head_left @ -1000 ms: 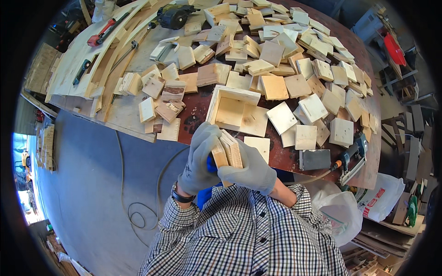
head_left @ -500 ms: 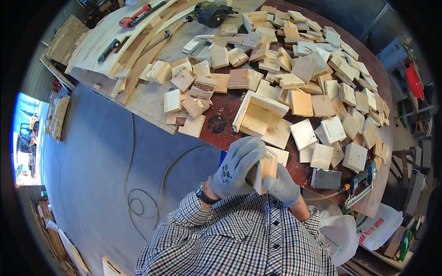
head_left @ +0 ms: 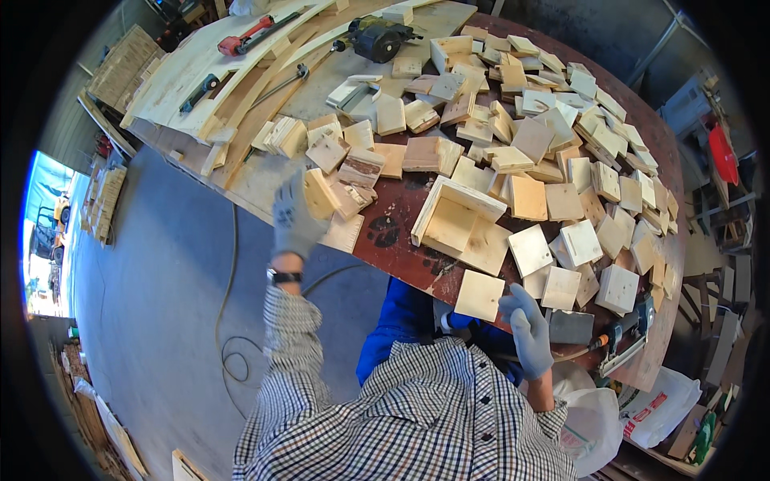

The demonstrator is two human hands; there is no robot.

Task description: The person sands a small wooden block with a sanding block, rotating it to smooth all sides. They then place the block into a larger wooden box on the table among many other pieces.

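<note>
Grey gloved hands (head_left: 529,335) apart — left (head_left: 295,218) perhaps touching wood (head_left: 322,195).

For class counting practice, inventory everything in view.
Flat wooden blocks: many, pale to brown, on dark-red table
Open wooden box: one, pale, near edge
Long tool: one, red-black, far left
Rounded power tool: one, black-yellow, far side
Nail gun: one, blue-black, right corner
Coiled hose: at least one, brownish, floor
Plastic bags: at least two, white, lower right
Gloved left hand: one, grey, at left blocks
Gloved right hand: one, grey, near edge
</note>
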